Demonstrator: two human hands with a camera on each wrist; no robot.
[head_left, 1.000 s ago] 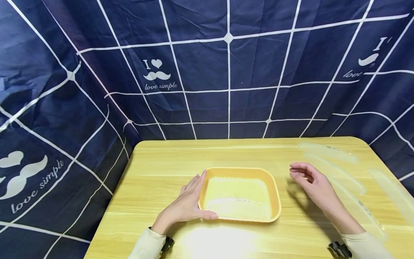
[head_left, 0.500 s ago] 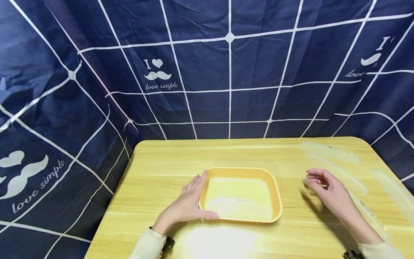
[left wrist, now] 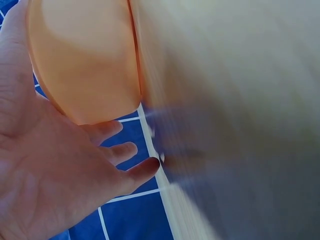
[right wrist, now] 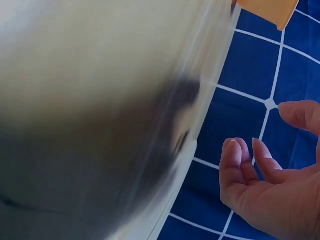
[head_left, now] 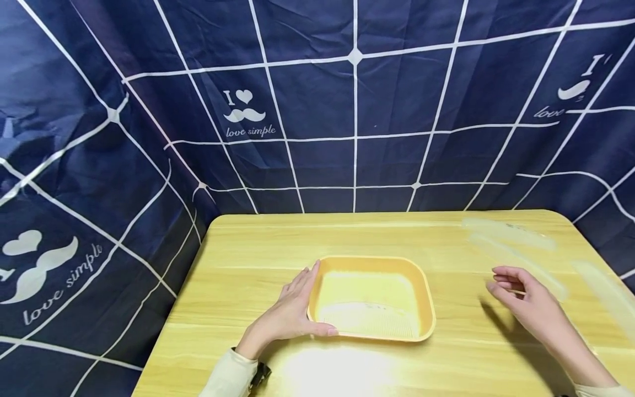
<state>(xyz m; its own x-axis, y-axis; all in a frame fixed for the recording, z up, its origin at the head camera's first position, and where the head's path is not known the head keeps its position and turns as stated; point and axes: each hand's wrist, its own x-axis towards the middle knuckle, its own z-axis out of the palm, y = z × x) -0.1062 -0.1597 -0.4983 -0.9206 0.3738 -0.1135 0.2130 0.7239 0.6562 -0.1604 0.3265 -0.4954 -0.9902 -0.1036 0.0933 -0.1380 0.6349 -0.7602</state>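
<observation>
Yellow-orange plastic tray [head_left: 429, 300] sat near the middle of the table [head_left: 243, 264], well short of the far edge, with one translucent tray comb [head_left: 369, 320] lying in it along the near wall. Left hand [head_left: 283, 317] held the tray's left end, thumb on the near rim and fingers against the outer left side; neither this hand nor the tray had shifted noticeably over the last second. Change noted: the right hand [head_left: 531, 303] had travelled from just beside the tray's right wall toward the table's right edge. Its fingers were loosely bent and nothing showed between them; grip released. A shadow on the wood put it above the surface. Its forearm now largely covered a comb that had shown more plainly a second earlier. Far comb [head_left: 508, 232] lay toward the table's far right corner, second comb [head_left: 521, 259] just nearer, edge comb [head_left: 606, 299] by the right edge. Judged meaning: tray steadied, one comb inside, the free hand now nearer the loose combs than the tray. Contact with any of those could not be confirmed.
</observation>
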